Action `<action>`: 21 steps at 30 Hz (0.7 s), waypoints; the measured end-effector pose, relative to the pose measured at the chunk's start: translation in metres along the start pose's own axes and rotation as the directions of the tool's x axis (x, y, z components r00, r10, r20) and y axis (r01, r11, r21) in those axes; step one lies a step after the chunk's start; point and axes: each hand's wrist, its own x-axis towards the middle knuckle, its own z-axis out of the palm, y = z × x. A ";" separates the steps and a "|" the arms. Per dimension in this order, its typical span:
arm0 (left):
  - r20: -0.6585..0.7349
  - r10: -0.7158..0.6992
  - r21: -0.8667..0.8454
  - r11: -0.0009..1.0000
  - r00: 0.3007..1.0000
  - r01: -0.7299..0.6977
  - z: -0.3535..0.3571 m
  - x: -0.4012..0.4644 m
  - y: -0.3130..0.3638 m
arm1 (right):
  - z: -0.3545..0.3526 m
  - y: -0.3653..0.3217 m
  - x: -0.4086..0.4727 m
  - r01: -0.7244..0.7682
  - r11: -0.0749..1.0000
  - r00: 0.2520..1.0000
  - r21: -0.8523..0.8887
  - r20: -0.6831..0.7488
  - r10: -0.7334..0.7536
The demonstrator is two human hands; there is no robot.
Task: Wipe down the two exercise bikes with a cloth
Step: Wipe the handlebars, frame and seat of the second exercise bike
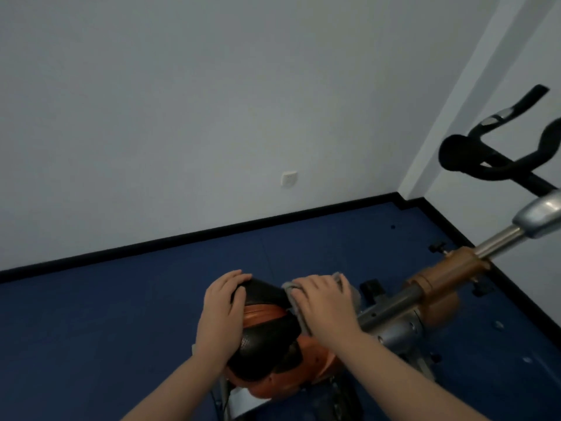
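An exercise bike [437,278] with an orange and grey frame stands below me, running from bottom centre to the right. Its black and orange saddle [264,323] is right under my hands. My left hand [221,314] rests flat on the saddle's left side, fingers curled over its far edge. My right hand [324,305] presses a grey cloth [296,302] against the saddle's right side; only the cloth's edges show around my fingers. The black handlebars [491,159] rise at the far right. I see just one bike.
A blue floor [121,314] spreads left of the bike. A white wall [212,101] with a black baseboard and a socket [288,179] lies ahead. A corner pillar [449,123] stands at the right, near the handlebars.
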 end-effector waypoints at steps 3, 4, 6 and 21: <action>0.008 -0.004 0.008 1.000 1.000 0.004 0.001 -0.003 -0.001 | 0.006 -0.007 0.000 0.224 0.974 0.973 -0.024 0.071 -0.222; 0.012 -0.001 0.026 1.000 1.000 0.001 0.001 -0.005 -0.001 | 0.000 0.000 0.005 0.293 0.956 0.951 -0.012 0.112 -0.289; 0.010 -0.002 0.055 0.998 1.000 0.001 0.000 -0.007 -0.001 | -0.014 0.025 0.017 0.350 0.933 0.905 0.084 0.225 -0.360; -0.329 -0.230 0.138 0.948 0.916 0.288 0.018 -0.045 0.009 | -0.019 0.035 0.048 0.480 0.844 0.751 0.241 0.384 -0.537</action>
